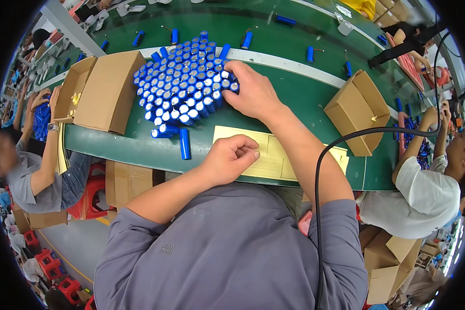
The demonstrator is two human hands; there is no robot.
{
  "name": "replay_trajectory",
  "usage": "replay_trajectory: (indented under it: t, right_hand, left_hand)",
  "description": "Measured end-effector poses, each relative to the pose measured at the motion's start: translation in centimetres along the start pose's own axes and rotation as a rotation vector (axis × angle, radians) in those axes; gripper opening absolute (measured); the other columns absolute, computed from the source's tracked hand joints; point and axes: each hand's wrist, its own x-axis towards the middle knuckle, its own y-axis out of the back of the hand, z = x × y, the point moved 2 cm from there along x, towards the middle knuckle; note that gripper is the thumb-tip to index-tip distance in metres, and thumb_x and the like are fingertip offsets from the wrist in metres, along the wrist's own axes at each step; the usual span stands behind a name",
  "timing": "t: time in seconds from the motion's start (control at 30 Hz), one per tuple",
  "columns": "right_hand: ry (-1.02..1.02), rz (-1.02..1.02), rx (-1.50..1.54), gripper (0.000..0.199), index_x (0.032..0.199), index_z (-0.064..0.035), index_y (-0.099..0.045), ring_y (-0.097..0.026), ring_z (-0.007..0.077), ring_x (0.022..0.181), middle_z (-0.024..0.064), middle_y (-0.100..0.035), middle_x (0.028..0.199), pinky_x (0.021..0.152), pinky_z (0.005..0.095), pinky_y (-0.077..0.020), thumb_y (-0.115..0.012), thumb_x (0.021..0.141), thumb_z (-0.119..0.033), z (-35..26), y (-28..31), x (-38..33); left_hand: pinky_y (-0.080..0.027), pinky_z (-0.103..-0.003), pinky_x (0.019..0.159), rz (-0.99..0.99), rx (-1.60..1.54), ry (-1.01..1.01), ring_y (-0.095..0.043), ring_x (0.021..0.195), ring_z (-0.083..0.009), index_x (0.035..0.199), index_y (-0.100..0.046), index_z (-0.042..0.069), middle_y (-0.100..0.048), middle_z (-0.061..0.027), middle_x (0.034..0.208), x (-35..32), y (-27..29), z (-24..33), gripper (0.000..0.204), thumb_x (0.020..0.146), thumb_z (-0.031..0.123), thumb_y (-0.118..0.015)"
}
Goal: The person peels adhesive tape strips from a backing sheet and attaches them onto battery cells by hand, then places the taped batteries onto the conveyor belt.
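A large cluster of blue cylindrical battery cells (181,82) stands on end on the green table, silver ends up. At its right edge is my right hand (256,93), thumb and fingers closed around cells on that side. Closer to me, my left hand (231,159) hovers at the left end of a sheet of yellow adhesive pieces (274,168), fingers curled toward the thumb. What it holds, if anything, I cannot make out. One blue cell (185,144) lies on its side near the front edge, beside a few others lying at the cluster's near end.
Open cardboard boxes stand left (111,90) and right (359,113) on the table. A black cable (323,160) arches across my right arm. Beyond a pale rail (284,63), wired blue cells (247,39) lie spaced along a green belt. People work on both sides.
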Motion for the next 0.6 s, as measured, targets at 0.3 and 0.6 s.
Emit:
replay_trajectory:
  t: [0.3,0.6]
  right_hand:
    - [0.086,0.058,0.06,0.044,0.114,-0.0108,-0.054,-0.06,0.0317,0.083,0.0125,-0.059,0.099,0.072,0.0403,-0.0501,-0.062,0.071,-0.01,0.6,-0.1,-0.6]
    - [-0.088,-0.056,0.183,0.034,0.103,-0.0058,-0.058,-0.059,0.0244,0.072,0.0104,-0.062,0.082,0.067,0.0321,-0.0479,-0.066,0.071,-0.011,1.0,1.8,-1.0]
  left_hand:
    - [-0.047,-0.024,0.058,0.063,0.011,-0.063,-0.057,0.063,-0.0076,0.092,-0.061,-0.002,-0.063,-0.005,0.072,0.1,-0.2,-0.7,0.019,0.082,0.013,-0.064]
    - [-0.047,-0.023,0.061,0.05,-0.053,0.041,-0.056,0.065,-0.0072,0.093,-0.06,-0.003,-0.062,-0.0038,0.074,0.9,0.3,-0.2,0.021,0.082,0.014,-0.064]
